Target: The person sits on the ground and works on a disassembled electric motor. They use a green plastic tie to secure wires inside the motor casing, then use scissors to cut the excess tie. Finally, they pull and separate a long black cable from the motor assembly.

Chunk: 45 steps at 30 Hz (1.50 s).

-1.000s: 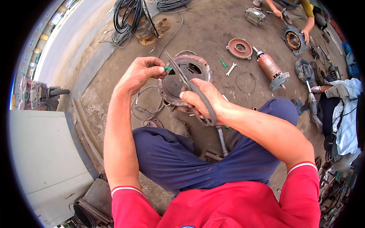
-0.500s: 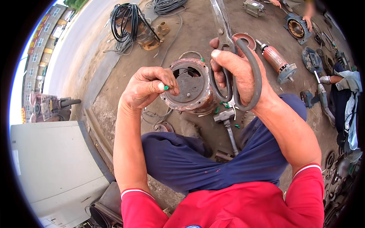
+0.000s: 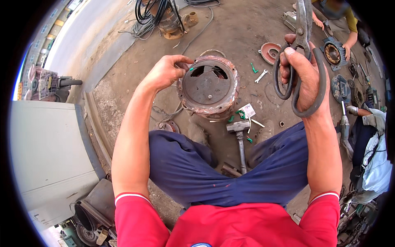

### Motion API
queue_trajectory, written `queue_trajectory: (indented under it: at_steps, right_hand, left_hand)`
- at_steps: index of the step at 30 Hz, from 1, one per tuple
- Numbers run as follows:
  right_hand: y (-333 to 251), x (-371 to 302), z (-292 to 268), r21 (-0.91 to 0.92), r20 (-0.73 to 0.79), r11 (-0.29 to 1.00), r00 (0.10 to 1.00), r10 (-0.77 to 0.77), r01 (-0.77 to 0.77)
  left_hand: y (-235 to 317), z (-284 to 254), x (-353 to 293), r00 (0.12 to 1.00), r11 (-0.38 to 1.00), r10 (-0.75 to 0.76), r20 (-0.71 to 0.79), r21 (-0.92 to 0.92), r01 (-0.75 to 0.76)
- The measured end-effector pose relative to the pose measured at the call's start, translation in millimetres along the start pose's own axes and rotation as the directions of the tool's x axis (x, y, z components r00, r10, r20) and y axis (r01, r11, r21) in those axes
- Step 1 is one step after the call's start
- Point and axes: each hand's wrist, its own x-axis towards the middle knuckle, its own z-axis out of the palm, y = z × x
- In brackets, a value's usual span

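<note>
In front of me an upright, rusty round motor housing (image 3: 207,84) stands on the ground, its grey inner plate broken through by dark openings. My left hand (image 3: 166,72) is at its far left rim, fingers closed around a small green piece (image 3: 191,69) that shows by the fingertips. Off to the right, my right hand (image 3: 309,76) grips large metal shears (image 3: 303,35) by their dark looped handles, the blades pointing away from me. Between my knees lies a hammer (image 3: 239,133), beside green scraps (image 3: 240,114) and a white card (image 3: 247,111).
A reddish round cover (image 3: 270,52) and a wrench (image 3: 261,76) lie beyond the housing. At far right a co-worker's hand (image 3: 347,52) touches a blue motor casing (image 3: 334,53). A pale cabinet (image 3: 49,156) stands at left; coiled cables (image 3: 142,29) lie at the back.
My left hand has moved the green piece from over the housing's near left side to its far left rim. My right hand has shifted right with the shears, away from the housing.
</note>
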Motion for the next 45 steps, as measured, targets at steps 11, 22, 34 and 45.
queue_trajectory:
  at_steps: [11, 22, 34, 45]
  right_hand:
    - [41, 37, -25, -0.88, 0.213, 0.471, 0.941, 0.262, 0.068]
    - [67, 31, -18, -0.842, 0.326, 0.522, 0.901, 0.287, 0.138]
    - [72, 32, -8, -0.774, 0.294, 0.63, 0.846, 0.445, -0.063]
    - [84, 35, -1, -0.813, 0.3, 0.582, 0.876, 0.378, 0.027]
  left_hand:
    - [15, 44, 48, 0.999, 0.907, 0.007, -0.054, -0.42, -0.029]
    - [34, 77, 56, 0.999, 0.868, -0.02, -0.035, -0.497, 0.0]
    - [34, 83, 48, 0.998, 0.822, -0.067, 0.019, -0.566, 0.066]
    - [39, 86, 44, 0.997, 0.832, -0.082, -0.009, -0.551, 0.063]
